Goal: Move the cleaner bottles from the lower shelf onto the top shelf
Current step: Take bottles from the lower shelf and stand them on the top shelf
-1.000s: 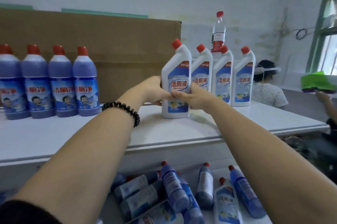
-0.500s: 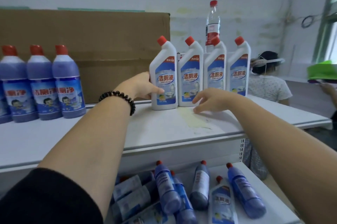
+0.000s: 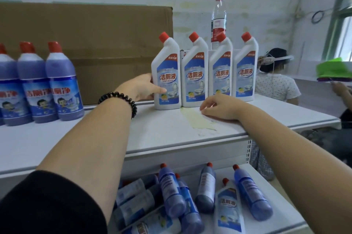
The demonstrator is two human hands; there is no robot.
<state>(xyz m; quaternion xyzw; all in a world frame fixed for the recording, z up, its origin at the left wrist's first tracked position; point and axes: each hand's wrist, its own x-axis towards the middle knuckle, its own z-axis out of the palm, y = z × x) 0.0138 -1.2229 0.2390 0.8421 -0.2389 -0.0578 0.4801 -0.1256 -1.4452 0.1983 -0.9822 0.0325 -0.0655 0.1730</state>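
Left hand (image 3: 142, 87) is clasping the end white bottle (image 3: 167, 73), thumb on its label, fingers behind. Right hand (image 3: 219, 107) is resting slack and empty on the top shelf (image 3: 133, 134), just right of that bottle's base. Judgement: the bottle is standing upright against its neighbour, so the release should be going straight sideways without tipping the tall body. It is showing white plastic, a slanted red cap and a blue label. Below it, blue bottles (image 3: 171, 190) are lying heaped on the lower shelf (image 3: 285, 220).
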